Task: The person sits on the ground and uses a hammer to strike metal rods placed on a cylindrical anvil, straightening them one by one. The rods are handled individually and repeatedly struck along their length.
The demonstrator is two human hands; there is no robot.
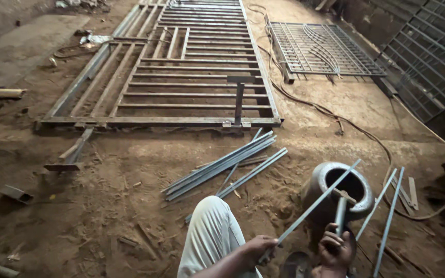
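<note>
My left hand (260, 247) grips the near end of a long thin metal bar (315, 205) that slants up to the right across the mouth of a round metal pot-like ring (319, 185). My right hand (336, 248) is closed around the handle of a hammer (342, 205), whose head rests over the pot's opening, touching the bar. My knee in light trousers (212, 237) is just left of the hands.
A bundle of thin metal bars (222, 164) lies on the dirt floor ahead. A large flat gate frame (181, 72) lies beyond, a smaller grille (320, 49) to its right. More bars (387, 216) and a cable (346, 121) lie at right.
</note>
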